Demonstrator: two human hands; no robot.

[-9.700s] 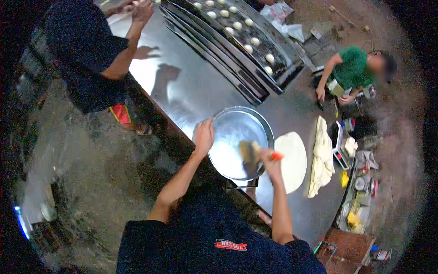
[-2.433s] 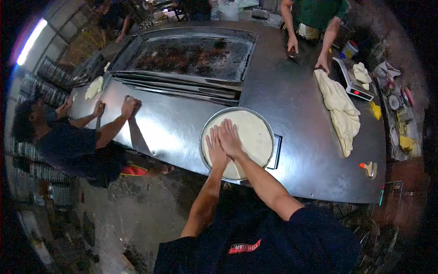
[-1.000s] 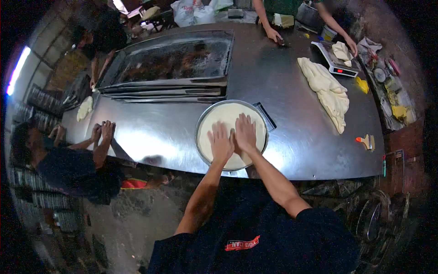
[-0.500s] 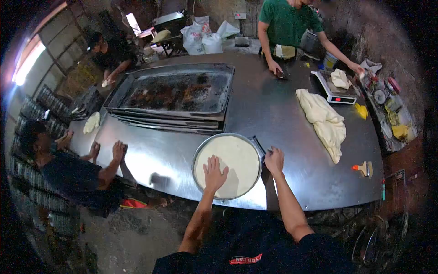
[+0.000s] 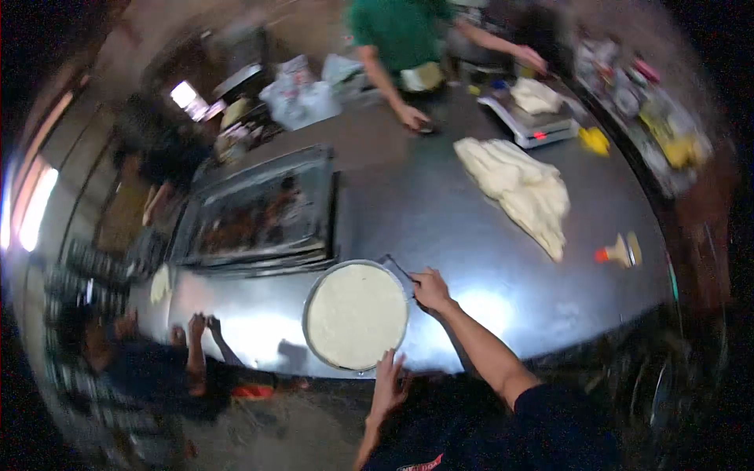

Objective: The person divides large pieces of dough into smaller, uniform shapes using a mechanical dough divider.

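Observation:
A round metal pan [image 5: 305,320] sits near the table's front edge, with a flat pale sheet of dough [image 5: 357,315] filling it. My left hand [image 5: 389,382] is just off the pan's front rim, fingers stretched out and nothing visible in them. Beside the right rim, my right hand [image 5: 430,289] is closed. A dark, flat-looking tool [image 5: 398,268] extends from its fingers along the pan's side; blur hides what kind it is.
Stacked black trays [image 5: 259,208] lie left of centre. A large folded dough piece [image 5: 518,188], digital scale [image 5: 536,125] with dough, yellow cloth [image 5: 594,140] and brush [image 5: 623,250] are rightward. A person in green [image 5: 400,39] stands opposite; others work at left.
My left hand has come off the dough and drawn back to the pan's front rim. My right hand stays beside the pan. The whole view has swung and blurred.

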